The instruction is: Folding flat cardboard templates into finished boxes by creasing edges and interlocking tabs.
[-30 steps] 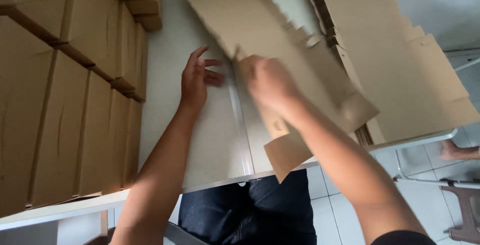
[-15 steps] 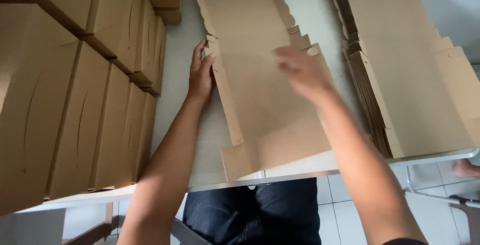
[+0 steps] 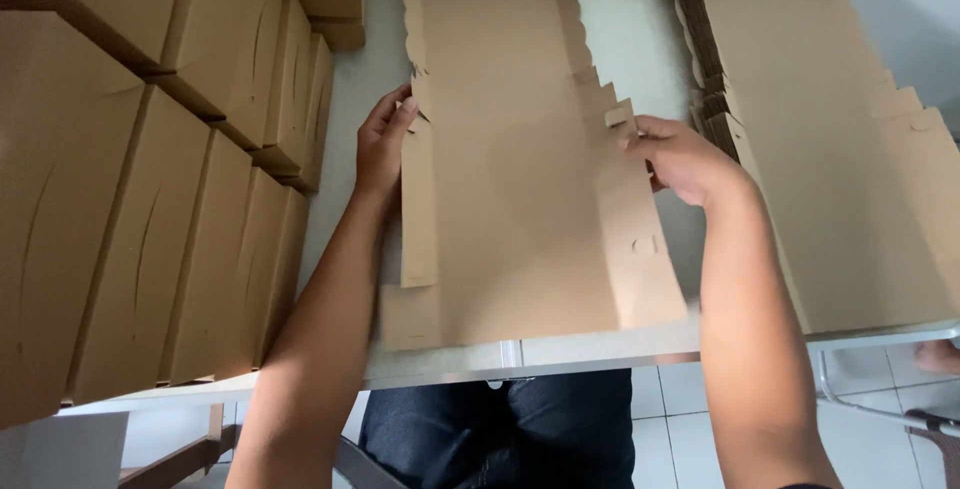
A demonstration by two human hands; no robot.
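Taking the flat cardboard blank [image 3: 520,179] as our landmark, we start far to its left, where rows of folded brown boxes [image 3: 150,169] stand packed against one another, so a good many look already made up. Just left of the blank, our left hand [image 3: 383,144] lies open, fingers straight, pressing against the blank's left side flap, which is only slightly lifted. The blank itself lies spread on the white table [image 3: 600,349], its near end reaching the table's front edge and its scalloped far end running away from us; we judge it not yet shaped into a box, with the sides and ends all left to fold. At the blank's right edge, our right hand [image 3: 685,159] curls around the notched side flap, thumb and fingers pinching it. Right of the blank, a stack of more flat blanks [image 3: 830,149] waits, touching nothing in our hands. Below the blank's near end we see our dark trousers, a white tiled floor and, further right, a metal table leg
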